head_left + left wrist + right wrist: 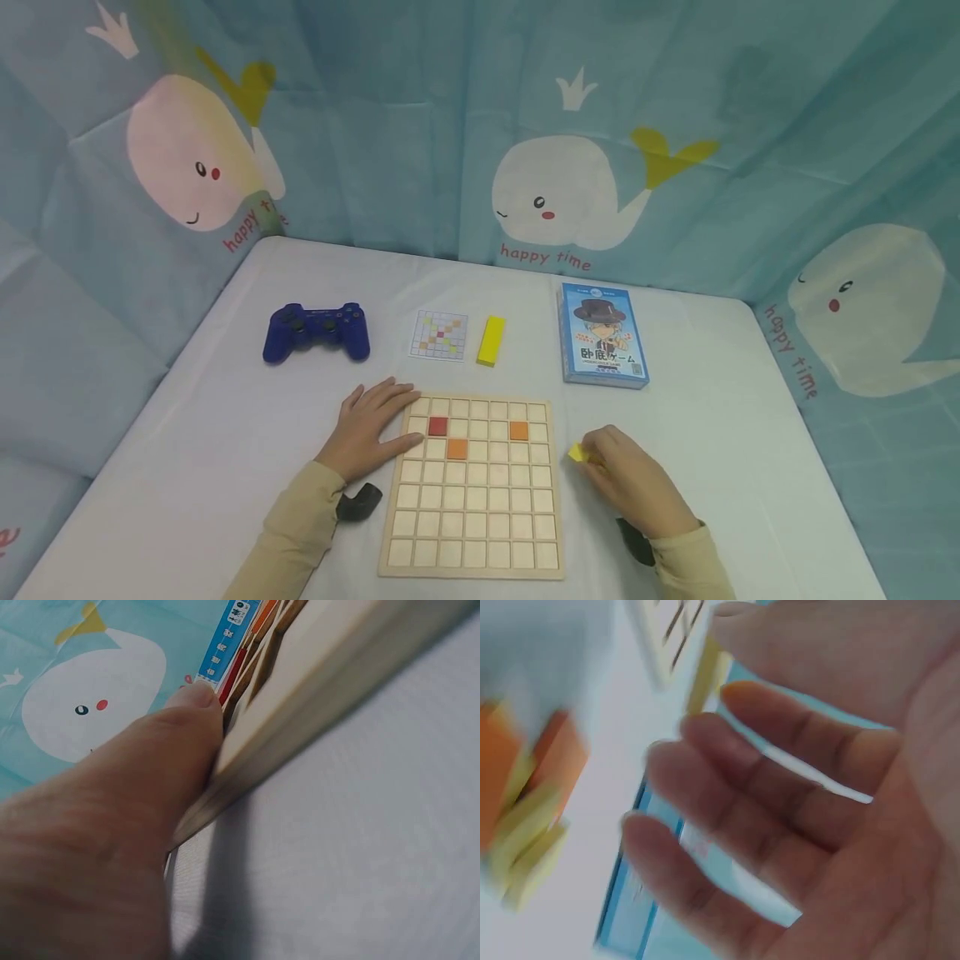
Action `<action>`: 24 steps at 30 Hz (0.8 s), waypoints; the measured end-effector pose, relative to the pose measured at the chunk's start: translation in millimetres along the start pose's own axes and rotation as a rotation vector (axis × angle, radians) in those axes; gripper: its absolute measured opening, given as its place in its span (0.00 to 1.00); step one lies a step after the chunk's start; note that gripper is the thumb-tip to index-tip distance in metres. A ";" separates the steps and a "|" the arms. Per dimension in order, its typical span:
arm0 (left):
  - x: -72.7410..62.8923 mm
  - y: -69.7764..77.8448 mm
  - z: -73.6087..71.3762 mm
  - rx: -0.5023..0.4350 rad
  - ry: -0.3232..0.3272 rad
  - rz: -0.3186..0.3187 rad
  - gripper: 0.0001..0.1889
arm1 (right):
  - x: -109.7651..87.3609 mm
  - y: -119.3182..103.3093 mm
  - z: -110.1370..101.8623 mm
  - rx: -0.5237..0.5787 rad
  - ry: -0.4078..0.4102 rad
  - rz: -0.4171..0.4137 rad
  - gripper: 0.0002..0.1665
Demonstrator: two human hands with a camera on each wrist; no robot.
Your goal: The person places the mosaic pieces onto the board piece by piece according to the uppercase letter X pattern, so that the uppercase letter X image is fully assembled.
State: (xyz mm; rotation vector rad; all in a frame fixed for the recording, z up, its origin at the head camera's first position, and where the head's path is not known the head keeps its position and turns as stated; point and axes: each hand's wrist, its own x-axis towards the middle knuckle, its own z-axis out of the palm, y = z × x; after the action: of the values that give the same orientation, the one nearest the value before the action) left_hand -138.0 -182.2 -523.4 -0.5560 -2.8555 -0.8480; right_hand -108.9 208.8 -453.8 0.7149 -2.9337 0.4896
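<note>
A wooden grid board point(465, 475) lies flat on the white table, with a red tile point(438, 427) and two orange tiles, one at upper right point(518, 431) and one nearer the left point(457, 449), in its upper cells. Spread along the board's upper left edge, my left hand point(375, 429) rests with straight fingers; its thumb point(176, 724) touches the rim in the left wrist view. Just right of the board, my right hand point(633, 479) pinches a small yellow piece point(577, 452) between thumb and index finger. That piece point(705, 671) is partly hidden by the fingertips in the right wrist view.
Behind the board lie a patterned grid card point(438, 335) and a long yellow block point(491, 340). A blue game controller point(317, 331) is back left, a blue boxed game point(603, 336) back right. Blurred orange and yellow blocks point(529, 802) appear in the right wrist view.
</note>
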 end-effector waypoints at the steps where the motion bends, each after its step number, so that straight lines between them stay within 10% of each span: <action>1: -0.1 0.0 0.0 0.000 0.002 0.000 0.34 | 4.6 -2.9 0.1 0.018 0.003 -0.045 0.17; 9: -0.2 0.6 0.7 0.004 -0.001 0.004 0.34 | 35.8 -22.3 15.5 0.084 -0.044 -0.267 0.13; 24: -0.3 0.9 -1.3 0.003 -0.006 -0.007 0.34 | 60.1 -41.6 47.3 0.084 -0.127 -0.368 0.09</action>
State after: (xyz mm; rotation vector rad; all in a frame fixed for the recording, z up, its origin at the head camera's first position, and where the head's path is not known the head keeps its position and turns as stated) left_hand -137.3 -182.4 -521.8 -0.5491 -2.8650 -0.8438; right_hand -143.3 132.3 -477.3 1.3072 -2.8050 0.5489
